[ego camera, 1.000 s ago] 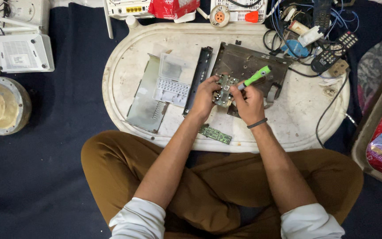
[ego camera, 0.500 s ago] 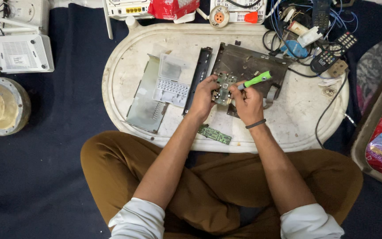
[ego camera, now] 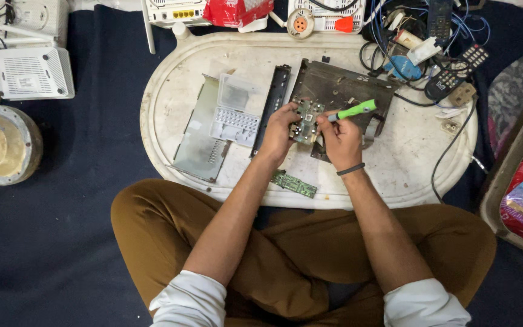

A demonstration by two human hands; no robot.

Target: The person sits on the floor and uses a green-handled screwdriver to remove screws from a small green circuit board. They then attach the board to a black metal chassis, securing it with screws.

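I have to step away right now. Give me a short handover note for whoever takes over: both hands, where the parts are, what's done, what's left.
Left hand: holds the small circuit board over the dark metal chassis.
Right hand: grips the green-handled screwdriver, tip at the board.
Parts: black strip, grey cover plate and clear plastic tray lie left on the white oval table; a second green board sits at its near edge.
Done: chassis opened, cover off.
Left: work on the held board appears unfinished.

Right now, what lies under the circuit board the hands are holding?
Under the circuit board lies a dark metal chassis plate on the white tray; whatever lies directly beneath is hidden.
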